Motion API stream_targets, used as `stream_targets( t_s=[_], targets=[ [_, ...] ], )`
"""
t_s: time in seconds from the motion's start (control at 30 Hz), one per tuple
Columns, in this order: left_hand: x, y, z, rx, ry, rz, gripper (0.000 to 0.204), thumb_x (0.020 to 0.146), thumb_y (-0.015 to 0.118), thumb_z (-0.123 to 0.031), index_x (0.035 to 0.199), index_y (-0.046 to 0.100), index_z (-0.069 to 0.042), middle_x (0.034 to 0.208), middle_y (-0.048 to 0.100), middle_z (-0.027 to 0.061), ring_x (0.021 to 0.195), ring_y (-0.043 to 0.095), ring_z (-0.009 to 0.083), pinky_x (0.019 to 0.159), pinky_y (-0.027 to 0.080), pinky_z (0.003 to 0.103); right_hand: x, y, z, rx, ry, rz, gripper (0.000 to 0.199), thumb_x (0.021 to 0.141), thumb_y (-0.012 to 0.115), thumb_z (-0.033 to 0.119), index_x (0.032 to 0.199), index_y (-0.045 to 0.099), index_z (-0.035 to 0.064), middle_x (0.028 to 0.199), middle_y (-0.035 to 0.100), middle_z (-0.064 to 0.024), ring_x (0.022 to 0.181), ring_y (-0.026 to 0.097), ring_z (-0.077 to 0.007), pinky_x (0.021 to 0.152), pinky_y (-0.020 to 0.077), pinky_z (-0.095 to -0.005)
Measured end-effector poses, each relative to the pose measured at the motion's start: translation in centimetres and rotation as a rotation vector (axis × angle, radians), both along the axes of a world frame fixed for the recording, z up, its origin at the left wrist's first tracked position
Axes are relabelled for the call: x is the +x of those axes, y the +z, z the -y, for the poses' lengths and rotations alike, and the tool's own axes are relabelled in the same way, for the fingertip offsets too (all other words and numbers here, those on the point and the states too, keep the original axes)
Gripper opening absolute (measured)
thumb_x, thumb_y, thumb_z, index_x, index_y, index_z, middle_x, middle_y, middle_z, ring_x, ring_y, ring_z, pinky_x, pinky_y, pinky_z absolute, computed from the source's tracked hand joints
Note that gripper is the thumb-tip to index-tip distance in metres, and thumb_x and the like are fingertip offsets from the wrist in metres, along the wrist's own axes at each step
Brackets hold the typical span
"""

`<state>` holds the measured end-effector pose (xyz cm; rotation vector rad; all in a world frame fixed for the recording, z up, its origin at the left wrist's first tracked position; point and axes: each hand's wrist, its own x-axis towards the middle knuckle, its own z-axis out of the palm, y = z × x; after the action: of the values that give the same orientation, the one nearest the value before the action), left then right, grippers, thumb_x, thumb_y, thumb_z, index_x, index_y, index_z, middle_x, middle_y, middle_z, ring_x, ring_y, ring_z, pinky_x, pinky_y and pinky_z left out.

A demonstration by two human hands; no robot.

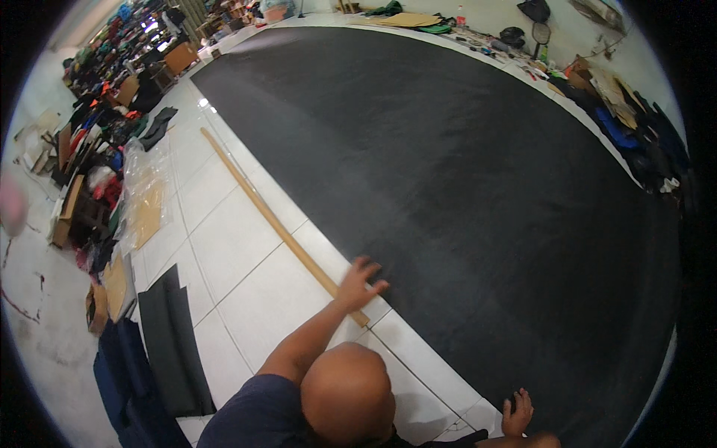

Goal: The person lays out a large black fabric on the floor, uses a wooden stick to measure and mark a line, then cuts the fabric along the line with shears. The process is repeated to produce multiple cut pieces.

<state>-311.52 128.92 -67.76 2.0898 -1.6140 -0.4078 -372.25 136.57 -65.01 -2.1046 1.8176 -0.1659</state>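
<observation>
A large sheet of black material (pixel 448 187), cloth or leather, lies spread over the white tiled floor. My left hand (pixel 359 285) reaches to its left edge with the fingers spread; nothing is held in it. Whether the fingertips press on the sheet, I cannot tell. Beneath my left wrist runs a long, thin wooden strip (pixel 272 216), lying on the tiles beside the sheet, part of it hidden by the arm. At the lower right, my right hand (pixel 518 412) is at the sheet's near edge, fingers apart and holding nothing.
Folded dark grey cloth (pixel 175 343) and navy cloth (pixel 123 373) lie at left. Clear plastic (pixel 146 187), a tape roll (pixel 95 308) and heaped cloth and boxes line the left wall. Cardboard pieces (pixel 612 97) and bundles edge the right wall. My bent knee (pixel 347 396) shows below.
</observation>
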Motion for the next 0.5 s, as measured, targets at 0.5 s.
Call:
stream_targets(
  t_s=[0.5],
  targets=[
    [4.4, -3.1, 1.3, -0.376, 0.886, -0.451, 0.065, 0.082, 0.076, -0.026, 0.127, 0.046, 0.011, 0.122, 0.054, 0.0282, 0.113, 0.055, 0.0417, 0.101, 0.043, 0.047, 20.0, 16.8, 20.2, 0.148, 0.715, -0.176, 0.058, 0.089, 0.067, 0.053, 0.128, 0.063, 0.0099, 0.111, 0.068, -0.0148, 0.107, 0.064, -0.0344, 0.094, 0.0493, -0.0470]
  ],
)
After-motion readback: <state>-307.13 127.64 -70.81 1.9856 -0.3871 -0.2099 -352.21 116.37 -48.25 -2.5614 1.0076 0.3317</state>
